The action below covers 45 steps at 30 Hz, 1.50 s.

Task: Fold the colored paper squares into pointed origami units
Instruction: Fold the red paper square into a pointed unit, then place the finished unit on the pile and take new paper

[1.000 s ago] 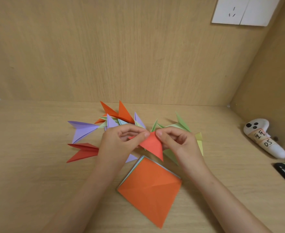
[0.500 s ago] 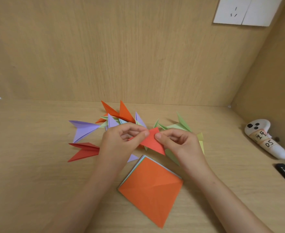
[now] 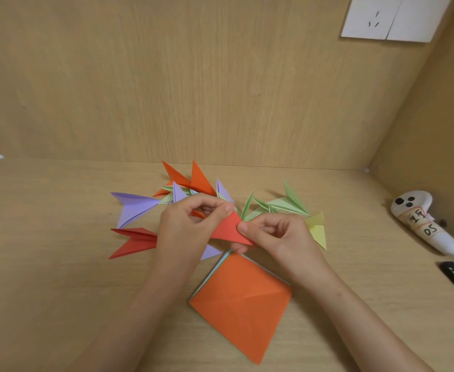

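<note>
Wooden bench holds an orange paper stack at 6 o'clock (finished units at 12); left hand and right hand pinch 1 red piece

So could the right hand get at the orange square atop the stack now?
Probably yes: the orange square lies uncovered close by the right hand. That hand and the left hand both pinch the red folded paper, though, so it would have to let go first.
</note>
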{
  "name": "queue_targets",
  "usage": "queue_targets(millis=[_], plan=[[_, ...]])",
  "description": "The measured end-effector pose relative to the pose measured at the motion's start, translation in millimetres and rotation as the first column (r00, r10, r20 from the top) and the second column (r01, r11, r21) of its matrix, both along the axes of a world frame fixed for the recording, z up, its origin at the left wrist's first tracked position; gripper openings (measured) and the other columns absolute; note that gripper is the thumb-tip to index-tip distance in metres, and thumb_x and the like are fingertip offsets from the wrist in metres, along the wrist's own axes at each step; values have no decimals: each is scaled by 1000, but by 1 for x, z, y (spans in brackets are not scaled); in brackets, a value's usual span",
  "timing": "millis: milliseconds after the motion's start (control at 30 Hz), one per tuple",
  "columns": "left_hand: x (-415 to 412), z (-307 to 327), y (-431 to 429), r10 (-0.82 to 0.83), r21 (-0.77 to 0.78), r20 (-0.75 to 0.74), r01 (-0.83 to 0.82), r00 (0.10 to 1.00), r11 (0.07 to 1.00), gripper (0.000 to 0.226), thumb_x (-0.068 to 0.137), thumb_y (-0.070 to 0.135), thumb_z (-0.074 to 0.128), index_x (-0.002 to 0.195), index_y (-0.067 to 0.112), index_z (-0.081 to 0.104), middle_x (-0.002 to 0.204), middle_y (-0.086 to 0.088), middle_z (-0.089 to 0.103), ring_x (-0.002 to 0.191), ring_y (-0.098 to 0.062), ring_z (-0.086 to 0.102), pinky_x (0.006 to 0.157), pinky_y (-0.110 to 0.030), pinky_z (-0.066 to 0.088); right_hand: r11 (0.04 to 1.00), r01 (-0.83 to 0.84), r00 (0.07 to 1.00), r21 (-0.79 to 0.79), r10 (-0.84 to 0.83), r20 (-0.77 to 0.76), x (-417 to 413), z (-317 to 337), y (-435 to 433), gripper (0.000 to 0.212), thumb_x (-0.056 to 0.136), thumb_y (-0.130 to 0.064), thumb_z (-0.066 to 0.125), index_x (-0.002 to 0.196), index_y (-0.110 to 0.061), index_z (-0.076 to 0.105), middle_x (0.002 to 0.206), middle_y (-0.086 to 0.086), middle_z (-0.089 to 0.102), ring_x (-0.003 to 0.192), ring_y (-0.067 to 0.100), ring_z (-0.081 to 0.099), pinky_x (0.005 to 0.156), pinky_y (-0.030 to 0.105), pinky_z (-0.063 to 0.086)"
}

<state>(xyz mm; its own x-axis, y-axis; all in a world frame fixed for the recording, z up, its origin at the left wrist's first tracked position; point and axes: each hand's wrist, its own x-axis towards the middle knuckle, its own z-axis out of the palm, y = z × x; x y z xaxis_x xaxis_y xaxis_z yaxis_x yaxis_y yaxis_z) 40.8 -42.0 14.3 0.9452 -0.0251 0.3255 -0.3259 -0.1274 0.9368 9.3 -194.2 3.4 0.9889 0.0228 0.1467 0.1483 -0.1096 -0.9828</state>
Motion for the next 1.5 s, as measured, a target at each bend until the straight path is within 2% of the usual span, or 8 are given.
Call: queue_targets(millis=[433, 533, 733, 967, 1133, 1300, 1400, 1500], plan=[[17, -7, 15, 265, -9, 30, -265, 964, 964, 18, 87, 18, 65, 72, 28, 62, 70, 14, 61, 65, 5, 54, 65, -7, 41, 886, 75, 997, -458, -51, 65, 0, -5, -6, 34, 92, -34, 58, 62, -19, 58, 55, -1, 65, 49, 20, 61, 60, 33, 51], [24, -15, 20, 236, 119, -19, -232, 972, 965, 15, 87, 21, 66, 74, 27, 61, 75, 12, 63, 67, -1, 54, 66, -12, 43, 822, 121, 989, -557, -51, 139, 1, -9, -7, 34, 91, -38, 58, 61, -23, 56, 57, -8, 62, 48, 7, 52, 57, 27, 42], [28, -29, 18, 236, 389, 92, -253, 967, 886, 5, 85, 25, 67, 81, 25, 64, 78, 12, 61, 78, -10, 54, 73, -30, 44, 643, 22, 996, -765, 49, 70, 2, -9, -10, 41, 66, -65, 68, 87, -31, 64, 86, -19, 58, 84, -1, 54, 75, 23, 44], [32, -32, 23, 237, 521, 388, -424, 891, 741, 9, 82, 21, 72, 91, 21, 71, 83, 5, 64, 86, -21, 51, 75, -26, 35, 530, -43, 991, -847, 128, 30, 0, -8, -7, 55, 59, -64, 76, 105, -36, 62, 95, -22, 52, 93, -4, 48, 77, 19, 41], [34, -30, 23, 212, 487, 457, -442, 864, 753, 12, 82, 21, 70, 94, 21, 72, 86, 5, 65, 90, -18, 48, 79, -26, 37, 607, -5, 996, -795, 71, 48, 1, -9, -4, 37, 63, -48, 82, 91, -36, 61, 92, -19, 58, 88, -6, 48, 71, 11, 36], [27, -22, 17, 125, 409, 542, -390, 831, 825, 20, 87, 33, 57, 92, 21, 73, 86, 8, 64, 87, -16, 51, 81, -28, 40, 716, 63, 997, -696, -8, 81, 3, -11, -5, 30, 70, -27, 81, 66, -35, 52, 76, -16, 57, 77, -4, 49, 68, 16, 35], [19, -16, 12, -4, 395, 502, -225, 865, 891, 22, 89, 36, 54, 93, 23, 72, 89, 15, 65, 85, -7, 52, 83, -18, 37, 851, 133, 990, -509, -94, 102, 3, -6, -7, 23, 71, -21, 81, 67, -29, 59, 75, -11, 60, 73, 1, 53, 70, 21, 40], [9, -12, 7, -146, 400, 308, 11, 940, 917, 28, 83, 51, 51, 97, 35, 69, 90, 22, 66, 84, 5, 57, 78, -12, 40, 953, 190, 975, -237, -156, 156, 4, 1, -11, 19, 73, -11, 80, 71, -18, 62, 66, -5, 61, 63, 2, 53, 61, 18, 37]])
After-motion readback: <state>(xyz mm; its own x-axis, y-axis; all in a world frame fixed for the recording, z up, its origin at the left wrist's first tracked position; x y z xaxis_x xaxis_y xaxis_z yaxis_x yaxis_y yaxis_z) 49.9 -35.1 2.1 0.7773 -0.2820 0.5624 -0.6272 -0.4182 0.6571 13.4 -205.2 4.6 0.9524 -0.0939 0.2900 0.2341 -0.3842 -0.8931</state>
